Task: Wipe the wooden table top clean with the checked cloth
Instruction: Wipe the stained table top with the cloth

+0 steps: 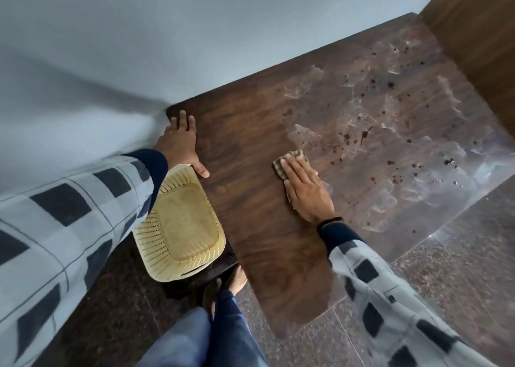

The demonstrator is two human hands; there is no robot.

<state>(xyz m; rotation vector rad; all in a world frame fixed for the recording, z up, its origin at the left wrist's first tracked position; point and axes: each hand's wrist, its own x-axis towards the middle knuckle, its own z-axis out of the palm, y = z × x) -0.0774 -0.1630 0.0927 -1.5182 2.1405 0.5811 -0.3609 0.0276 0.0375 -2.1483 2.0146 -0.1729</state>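
Note:
The dark wooden table top (250,154) runs from the lower middle to the upper right. Its far right half carries dark spots (362,135) and pale wet smears (434,182); the near left half looks plain. The checked cloth (281,168), folded small, lies on the wood at the edge of the smeared area. My right hand (305,188) presses flat on it with straight fingers, hiding most of it. My left hand (181,143) rests flat on the table's left edge near the wall, thumb along the side.
A cream perforated plastic basket (181,224) sits on a lower dark surface just left of the table, under my left forearm. A grey wall (139,45) backs the table. A wooden panel (479,40) stands at the far right. Speckled stone floor (446,269) surrounds the table.

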